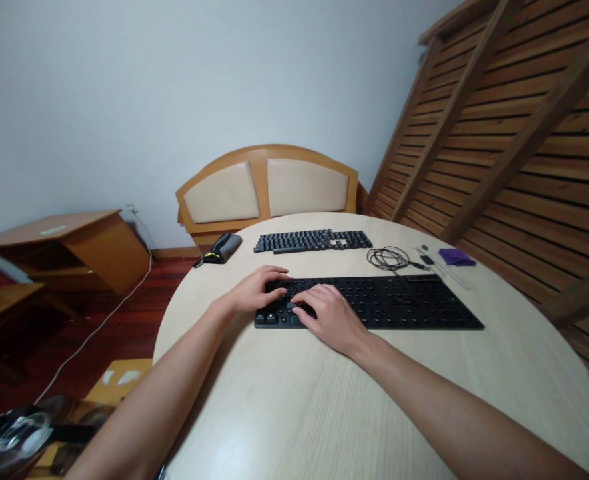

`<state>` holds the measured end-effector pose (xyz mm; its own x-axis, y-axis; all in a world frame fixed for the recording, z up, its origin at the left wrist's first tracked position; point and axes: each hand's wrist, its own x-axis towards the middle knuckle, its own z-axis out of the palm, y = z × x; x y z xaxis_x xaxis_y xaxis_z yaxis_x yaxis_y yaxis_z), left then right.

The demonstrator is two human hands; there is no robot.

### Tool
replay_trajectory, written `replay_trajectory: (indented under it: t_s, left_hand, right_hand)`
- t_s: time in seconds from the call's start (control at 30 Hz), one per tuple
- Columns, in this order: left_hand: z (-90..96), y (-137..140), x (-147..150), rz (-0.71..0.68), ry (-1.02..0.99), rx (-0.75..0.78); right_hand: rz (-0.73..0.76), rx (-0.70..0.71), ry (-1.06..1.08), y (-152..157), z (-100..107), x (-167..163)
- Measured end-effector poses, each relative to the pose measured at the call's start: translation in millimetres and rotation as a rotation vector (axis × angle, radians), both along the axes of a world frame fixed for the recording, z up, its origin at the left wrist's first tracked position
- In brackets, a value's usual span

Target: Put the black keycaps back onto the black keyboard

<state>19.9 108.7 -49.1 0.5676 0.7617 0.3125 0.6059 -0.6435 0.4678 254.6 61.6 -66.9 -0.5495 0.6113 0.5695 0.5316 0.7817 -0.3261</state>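
A black keyboard base (399,303) with most of its keycaps off lies before me on the round table (319,393). A few keycaps (267,318) sit at its lower left corner. My left hand (258,288) rests over the upper left end of the base, fingers stretched out, thumb apart from them. Close beside it, my right hand (330,315) is bent low over the left part of the base. Its thumb and fingertips pinch a small dark keycap (291,305), partly hidden by the fingers.
Loose keycaps (299,241) lie in keyboard order behind the base. A coiled black cable (388,258), a purple cloth (457,257) and small tools lie at the right. A dark pouch-like object (224,248) is at the back left. Wooden slats (514,133) lean on the right.
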Motion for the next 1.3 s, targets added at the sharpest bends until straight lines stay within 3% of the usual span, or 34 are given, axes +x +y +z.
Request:
replay_trajectory:
  t_s: [0.27,1.07,1.3]
  left_hand:
    - [-13.9,6,-1,-0.032,0.05,-0.055]
    - [-12.7,7,0,-0.036,0.016,-0.119]
    - [-1.1,1,-7,-0.026,0.014,-0.234]
  right_hand:
    - [0.028,-0.011,-0.021,-3,-6,-8]
    - [0.096,-0.016,-0.091,-5,-1,-12]
    - [0.079,-0.013,-0.1,-5,-2,-14]
